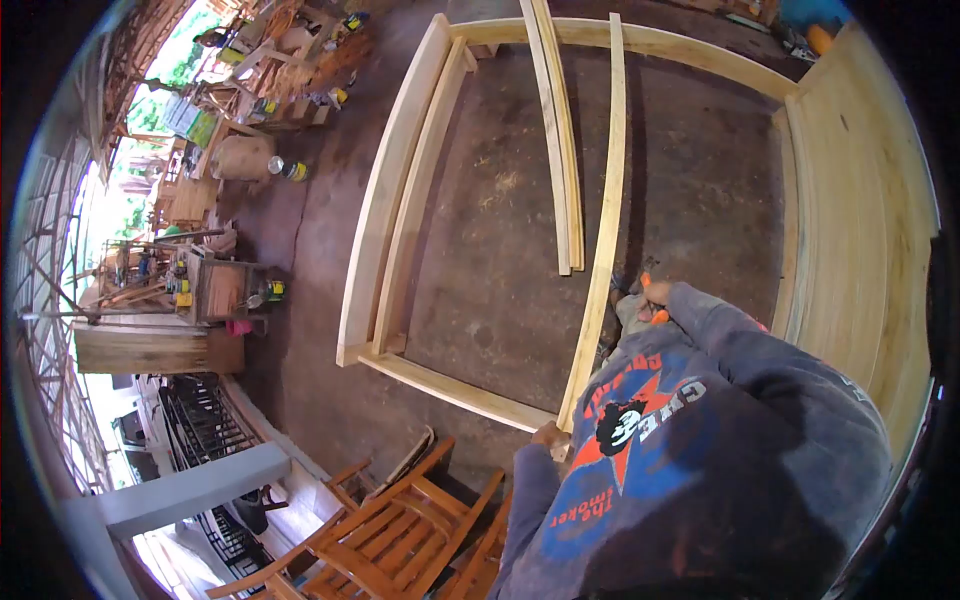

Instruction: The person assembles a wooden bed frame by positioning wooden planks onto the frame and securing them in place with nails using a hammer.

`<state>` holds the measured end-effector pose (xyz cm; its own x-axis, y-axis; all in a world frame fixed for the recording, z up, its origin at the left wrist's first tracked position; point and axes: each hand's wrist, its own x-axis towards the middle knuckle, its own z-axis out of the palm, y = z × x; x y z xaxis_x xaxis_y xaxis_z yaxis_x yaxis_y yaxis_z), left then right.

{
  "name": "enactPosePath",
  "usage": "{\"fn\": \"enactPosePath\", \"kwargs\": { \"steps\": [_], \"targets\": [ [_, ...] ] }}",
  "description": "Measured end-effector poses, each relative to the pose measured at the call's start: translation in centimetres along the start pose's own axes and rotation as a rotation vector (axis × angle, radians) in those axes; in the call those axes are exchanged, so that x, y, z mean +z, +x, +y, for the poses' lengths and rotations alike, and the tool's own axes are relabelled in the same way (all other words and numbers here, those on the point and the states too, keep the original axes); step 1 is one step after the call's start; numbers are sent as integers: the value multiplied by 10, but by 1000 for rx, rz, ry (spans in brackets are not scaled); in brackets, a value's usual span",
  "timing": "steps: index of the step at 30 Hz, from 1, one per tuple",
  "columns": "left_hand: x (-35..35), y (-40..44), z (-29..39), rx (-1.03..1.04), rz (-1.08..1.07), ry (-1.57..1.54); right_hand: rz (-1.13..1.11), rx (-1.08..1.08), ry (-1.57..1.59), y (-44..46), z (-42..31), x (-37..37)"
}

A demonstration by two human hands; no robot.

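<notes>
My left hand (pixel 550 437) is closed around the near end of a long pale wooden slat (pixel 601 230), where it meets the near rail (pixel 455 388) of a bed-like wooden frame. The slat runs across the frame to the far rail (pixel 680 48). Close to my body, my right hand (pixel 656 293) is a fist around an orange-handled tool (pixel 659 317). Orange shows on both sides of the fist, but the tool's working end cannot be made out. Two more slats (pixel 556 150) lie side by side to the left, their near ends short of the near rail.
A wide wooden panel (pixel 860 190) stands along the right side of the frame, a long side board (pixel 395 190) along the left. Wooden chairs (pixel 400 535) crowd the bottom. Cluttered workbenches (pixel 225 285) line the left, beside a pale post (pixel 195 490).
</notes>
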<state>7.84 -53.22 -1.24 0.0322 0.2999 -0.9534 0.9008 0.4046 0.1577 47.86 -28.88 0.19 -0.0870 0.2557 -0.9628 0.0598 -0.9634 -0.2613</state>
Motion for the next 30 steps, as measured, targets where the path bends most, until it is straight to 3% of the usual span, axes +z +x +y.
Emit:
{"fn": "enactPosePath", "kwargs": {
  "steps": [3, 5, 10, 12, 14, 16, 21, 23, 30],
  "targets": [
    [11, 27, -18, -5, -59, -91, -63, -27, -54, 11, 2, -6],
    [-7, -7, 7, -37, -32, -5, -108, -31, -97, 16, 2, -7],
    [1, 1, -1, -47, -17, -24, 8, -17, 76, 8, -2, 2],
    [-1, -12, 4, -23, 84, 57, -3, -77, -141, -15, -16, 5],
    [-4, -15, 2, -18, 48, 15, -14, -132, -365, -17, -21, 11],
    [-2, -12, 2, -47, -12, -4, -153, 7, -188, 24, -10, -3],
    [-13, -39, 13, 3, -6, -62, -188, -62, -372, 67, 1, -17],
    [-9, -31, 11, -1, 43, 10, -149, 6, -205, 42, -6, -9],
    [-1, -14, 2, -27, 51, -58, -137, -24, -240, 11, -17, 3]
  ]
}}
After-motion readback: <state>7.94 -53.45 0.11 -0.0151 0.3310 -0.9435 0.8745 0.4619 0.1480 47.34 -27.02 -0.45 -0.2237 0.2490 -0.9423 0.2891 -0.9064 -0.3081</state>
